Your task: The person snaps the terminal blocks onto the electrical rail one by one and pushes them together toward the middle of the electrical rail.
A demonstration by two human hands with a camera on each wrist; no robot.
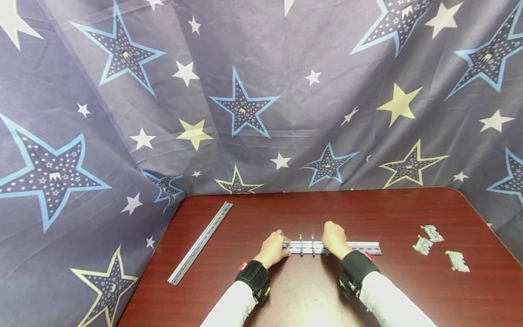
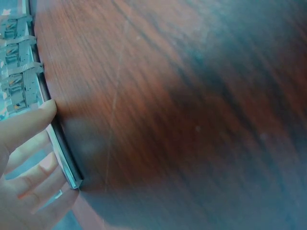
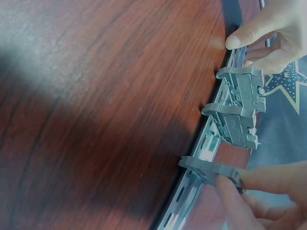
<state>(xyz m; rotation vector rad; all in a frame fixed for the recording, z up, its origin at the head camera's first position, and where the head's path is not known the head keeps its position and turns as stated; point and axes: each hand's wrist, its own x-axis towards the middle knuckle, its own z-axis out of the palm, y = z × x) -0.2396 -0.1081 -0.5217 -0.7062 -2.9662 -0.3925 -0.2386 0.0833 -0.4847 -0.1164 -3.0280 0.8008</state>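
Observation:
A slotted metal DIN rail [image 1: 369,248] lies crosswise in front of me. My left hand [image 1: 273,250] grips its left end, with the thumb along the near edge and the fingers on the far side. Two grey terminal blocks, a first block [image 3: 243,88] and a second block [image 3: 232,122], stand upright across the rail. Farther right, my right hand [image 1: 335,240] pinches a third terminal block [image 3: 201,167] between thumb and finger. One end of that block meets the near edge of the rail; in the head view the hand hides most of it.
Another DIN rail [image 1: 200,243] lies slanted on the left of the reddish-brown table [image 1: 192,304]. Three loose terminal blocks lie at the right, among them a separate block [image 1: 457,261]. A star-patterned cloth [image 1: 286,118] hangs behind the table and at its sides.

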